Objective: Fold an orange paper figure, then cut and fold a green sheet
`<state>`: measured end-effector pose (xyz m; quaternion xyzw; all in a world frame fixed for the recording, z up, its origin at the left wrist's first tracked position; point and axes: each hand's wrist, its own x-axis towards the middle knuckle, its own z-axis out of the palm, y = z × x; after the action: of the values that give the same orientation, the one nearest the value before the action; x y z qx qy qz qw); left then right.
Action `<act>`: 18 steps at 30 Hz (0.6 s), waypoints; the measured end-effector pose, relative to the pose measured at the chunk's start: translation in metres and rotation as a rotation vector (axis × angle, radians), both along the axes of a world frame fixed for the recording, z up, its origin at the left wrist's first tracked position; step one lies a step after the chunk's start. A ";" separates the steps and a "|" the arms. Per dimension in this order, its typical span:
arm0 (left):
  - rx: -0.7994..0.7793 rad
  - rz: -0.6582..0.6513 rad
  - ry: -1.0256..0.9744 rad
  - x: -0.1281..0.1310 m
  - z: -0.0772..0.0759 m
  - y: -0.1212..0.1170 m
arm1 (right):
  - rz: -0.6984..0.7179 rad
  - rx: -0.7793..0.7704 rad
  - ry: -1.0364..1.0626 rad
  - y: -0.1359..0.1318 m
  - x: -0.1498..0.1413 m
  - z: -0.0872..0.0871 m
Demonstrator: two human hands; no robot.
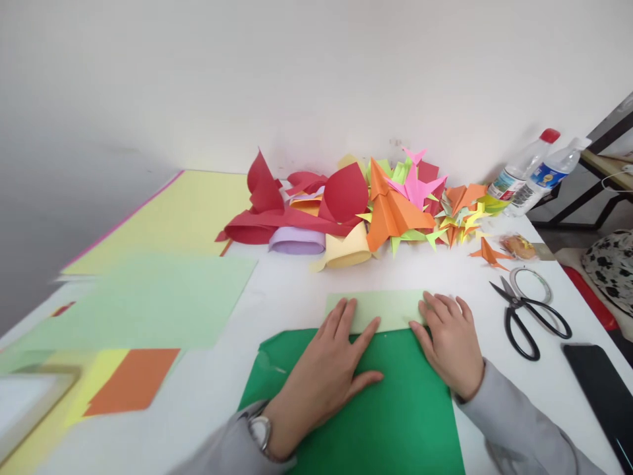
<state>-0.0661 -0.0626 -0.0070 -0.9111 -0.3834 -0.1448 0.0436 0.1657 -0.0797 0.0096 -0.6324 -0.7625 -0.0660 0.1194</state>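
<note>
A pale green strip of paper (383, 309) lies crosswise at the far edge of a dark green sheet (395, 409). My left hand (329, 369) rests flat over both, fingers spread, its fingertips on the strip's left part. At the strip's right end, my right hand (450, 336) presses down with its fingers stretched out and slightly bent. The thumb of the right hand is near the strip's lower edge. Parts of the strip and the sheet are hidden under the hands.
Folded paper planes (395, 214) and red paper shapes (341, 194) are heaped along the wall. Black-handled scissors (524, 310), a tape roll (531, 285) and a phone (601, 389) lie to the right. Two bottles (541, 175) stand behind. Light green paper (148, 300) and orange paper (136, 379) lie left.
</note>
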 end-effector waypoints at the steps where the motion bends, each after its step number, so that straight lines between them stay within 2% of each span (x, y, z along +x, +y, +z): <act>1: -0.012 -0.004 -0.003 -0.001 0.000 -0.001 | 0.004 -0.001 -0.017 -0.001 0.000 0.000; 10: -0.142 -0.052 -0.003 -0.003 0.001 -0.002 | 0.067 -0.027 -0.090 -0.011 0.007 -0.002; 18: -0.230 -0.055 0.016 -0.001 0.008 -0.004 | 0.065 -0.066 -0.125 -0.012 0.007 -0.002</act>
<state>-0.0671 -0.0665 0.0009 -0.9215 -0.3718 -0.0935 -0.0623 0.1723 -0.0916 0.0075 -0.6056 -0.7904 -0.0763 0.0528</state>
